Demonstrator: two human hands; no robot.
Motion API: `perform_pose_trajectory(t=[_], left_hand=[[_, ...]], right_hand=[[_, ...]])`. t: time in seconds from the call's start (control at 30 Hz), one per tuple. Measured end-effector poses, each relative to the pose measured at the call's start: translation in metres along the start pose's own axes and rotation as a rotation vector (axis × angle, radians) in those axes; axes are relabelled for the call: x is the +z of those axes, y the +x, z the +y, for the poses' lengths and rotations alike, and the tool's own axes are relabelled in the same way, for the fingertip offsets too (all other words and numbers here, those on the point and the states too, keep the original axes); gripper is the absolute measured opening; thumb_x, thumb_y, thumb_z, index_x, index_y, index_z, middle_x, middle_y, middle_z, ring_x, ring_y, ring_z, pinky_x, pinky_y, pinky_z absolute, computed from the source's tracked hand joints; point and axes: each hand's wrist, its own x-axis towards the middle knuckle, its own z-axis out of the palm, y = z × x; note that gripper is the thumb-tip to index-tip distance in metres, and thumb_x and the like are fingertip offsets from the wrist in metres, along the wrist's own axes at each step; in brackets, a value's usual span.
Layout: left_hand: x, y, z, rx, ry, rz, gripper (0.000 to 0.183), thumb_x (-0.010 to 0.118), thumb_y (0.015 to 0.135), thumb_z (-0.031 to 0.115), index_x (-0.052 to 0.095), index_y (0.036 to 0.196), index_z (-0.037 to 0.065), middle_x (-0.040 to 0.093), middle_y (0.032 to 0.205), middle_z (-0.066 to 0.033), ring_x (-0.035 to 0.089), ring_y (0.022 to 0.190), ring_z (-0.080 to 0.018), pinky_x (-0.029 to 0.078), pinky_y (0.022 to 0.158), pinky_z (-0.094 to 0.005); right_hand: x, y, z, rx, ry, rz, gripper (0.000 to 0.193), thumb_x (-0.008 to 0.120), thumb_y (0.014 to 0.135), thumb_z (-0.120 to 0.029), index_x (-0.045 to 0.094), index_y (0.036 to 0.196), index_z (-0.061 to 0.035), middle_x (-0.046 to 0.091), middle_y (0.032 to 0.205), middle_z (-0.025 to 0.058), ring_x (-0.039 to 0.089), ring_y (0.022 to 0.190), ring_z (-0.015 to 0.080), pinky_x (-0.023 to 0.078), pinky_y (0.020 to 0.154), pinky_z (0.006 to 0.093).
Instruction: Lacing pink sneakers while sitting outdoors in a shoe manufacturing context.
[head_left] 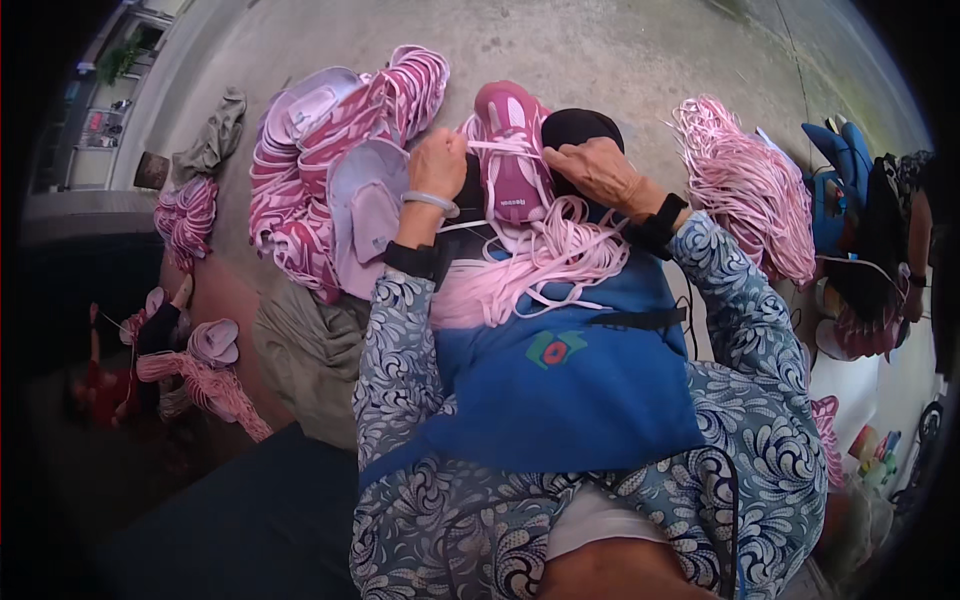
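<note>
A dark pink shoe upper [515, 185] lies in front of me, its tongue end toward me. A pale pink shoelace [495, 147] runs across its eyelet area, stretched between both hands. My left hand [437, 165], wearing a light bangle and a black wrist strap, is closed on the lace at the upper's left side. On the other side my right hand [600, 175], also with a black wrist strap, pinches the lace, its fingertips close to the upper. A loose bundle of pink laces [540, 265] rests on my blue apron [520, 400], just below the upper.
Stacked pink shoe uppers [320, 200] stand at the left, beside a grey-green cloth [310, 330]. At the right is a big heap of pink laces [745, 190]. Other people sit at both sides with more uppers and laces. Concrete floor [620, 50] lies beyond.
</note>
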Motion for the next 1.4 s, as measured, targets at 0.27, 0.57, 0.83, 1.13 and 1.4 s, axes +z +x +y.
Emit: perform_pose_trajectory(t=[0.27,0.57,0.83,1.13,1.4], left_hand=[[0.026,0.010,-0.018,-0.045,-0.024,-0.028,0.032,0.050,0.084,0.033,0.060,0.079,0.003,0.062,0.083,-0.0225,0.058,0.082,-0.0433,0.045,0.073,-0.0476],[0.023,0.013,-0.022,-0.101,-0.239,-0.203,0.038,0.050,0.084,0.038,0.062,0.086,0.002,0.063,0.085,-0.0211,0.059,0.084,-0.0394,0.045,0.074,-0.0428],[0.032,0.007,-0.025,0.031,-0.177,-0.015,0.036,0.053,0.087,0.038,0.061,0.082,0.004,0.060,0.071,-0.0122,0.057,0.067,-0.0258,0.044,0.067,-0.0351],[0.047,0.007,-0.034,0.401,0.147,0.103,0.018,0.049,0.084,0.014,0.055,0.073,0.000,0.055,0.072,-0.0188,0.058,0.068,-0.0338,0.046,0.056,-0.0405],[0.039,0.002,-0.024,0.255,-0.324,0.102,0.017,0.050,0.085,0.014,0.058,0.080,0.000,0.058,0.070,-0.0187,0.059,0.066,-0.0300,0.045,0.054,-0.0359]], right_hand=[[-0.013,-0.016,-0.014,-0.035,0.132,0.108,0.027,0.053,0.076,-0.010,0.054,0.103,-0.0065,0.045,0.083,0.0068,0.053,0.080,0.0213,0.044,0.072,0.0316],[-0.024,-0.027,-0.002,0.427,0.770,-0.088,0.021,0.052,0.092,-0.020,0.060,0.092,-0.0001,0.047,0.057,0.0016,0.046,0.050,0.0117,0.039,0.048,0.0264],[-0.049,-0.013,0.023,1.041,0.952,-0.527,0.027,0.051,0.089,-0.024,0.063,0.078,-0.0026,0.046,0.056,-0.0027,0.038,0.044,0.0056,0.028,0.039,0.0205],[-0.064,-0.005,0.001,0.704,0.695,-0.454,0.021,0.057,0.089,-0.020,0.064,0.092,-0.0008,0.056,0.060,0.0041,0.053,0.052,0.0110,0.042,0.049,0.0249],[-0.092,0.010,-0.008,-0.018,0.144,-0.141,0.029,0.064,0.078,-0.007,0.058,0.107,-0.0096,0.060,0.073,0.0066,0.058,0.061,0.0234,0.046,0.054,0.0314]])
